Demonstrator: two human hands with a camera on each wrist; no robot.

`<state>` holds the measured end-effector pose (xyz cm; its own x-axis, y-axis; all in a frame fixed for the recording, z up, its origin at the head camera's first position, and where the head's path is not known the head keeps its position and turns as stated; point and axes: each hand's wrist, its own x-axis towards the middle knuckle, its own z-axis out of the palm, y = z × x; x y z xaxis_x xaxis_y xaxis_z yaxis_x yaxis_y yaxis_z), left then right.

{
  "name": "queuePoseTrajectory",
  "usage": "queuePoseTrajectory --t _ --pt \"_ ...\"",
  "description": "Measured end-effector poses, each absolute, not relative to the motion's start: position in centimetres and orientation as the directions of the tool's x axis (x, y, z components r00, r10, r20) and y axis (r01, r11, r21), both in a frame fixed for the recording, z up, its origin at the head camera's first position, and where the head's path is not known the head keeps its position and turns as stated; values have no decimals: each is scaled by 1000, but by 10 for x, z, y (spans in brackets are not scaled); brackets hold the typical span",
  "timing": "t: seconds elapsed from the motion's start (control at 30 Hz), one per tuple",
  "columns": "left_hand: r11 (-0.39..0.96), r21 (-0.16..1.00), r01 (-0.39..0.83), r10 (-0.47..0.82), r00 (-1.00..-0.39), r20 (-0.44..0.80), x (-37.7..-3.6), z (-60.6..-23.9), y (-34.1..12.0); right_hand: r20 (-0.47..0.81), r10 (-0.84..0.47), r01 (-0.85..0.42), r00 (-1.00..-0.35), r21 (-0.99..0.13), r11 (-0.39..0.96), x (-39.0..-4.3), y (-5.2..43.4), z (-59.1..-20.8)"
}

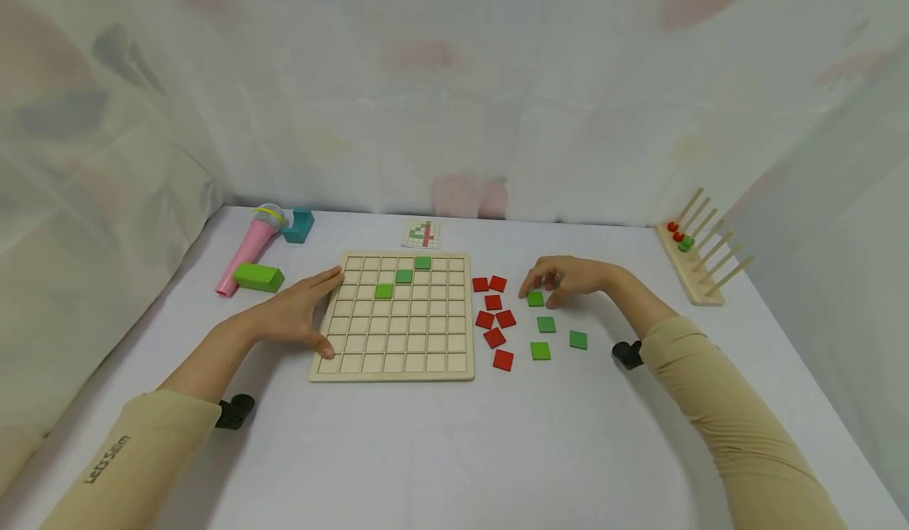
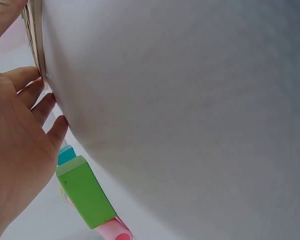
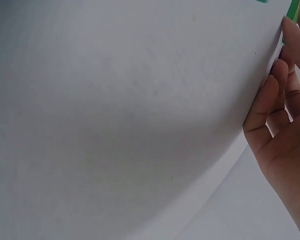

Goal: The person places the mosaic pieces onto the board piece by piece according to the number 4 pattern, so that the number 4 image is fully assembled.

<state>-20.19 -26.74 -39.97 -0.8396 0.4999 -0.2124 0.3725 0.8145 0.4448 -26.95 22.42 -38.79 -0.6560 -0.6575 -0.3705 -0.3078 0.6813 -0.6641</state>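
My left hand (image 1: 294, 309) rests at the left side of a wooden grid board (image 1: 398, 377), fingers spread along its edge and thumb over the near-left corner. On the board sit three green tiles in a diagonal: one near the far edge (image 1: 423, 263), a middle one (image 1: 404, 276) and a lighter one (image 1: 384, 291). Right of the board, my right hand (image 1: 571, 275) hovers low, thumb and index finger on either side of a light green tile (image 1: 536, 300) lying on the table. In the right wrist view, green (image 3: 294, 11) shows by the fingertips; contact is unclear.
Several red tiles (image 1: 493, 302) lie between board and right hand, with more green tiles (image 1: 540, 351) nearby. Behind the board is a pattern card (image 1: 422, 234). A pink microphone (image 1: 248, 250), green block (image 1: 259, 278) and teal block (image 1: 298, 225) lie left; a pegged rack (image 1: 699, 289) stands right.
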Motion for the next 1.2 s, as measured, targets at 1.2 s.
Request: queuePoseTrajectory --t 1.2 --pt "812 434 391 509 -838 -196 -200 -396 -266 -277 -576 -301 -769 -638 709 -275 218 -382"
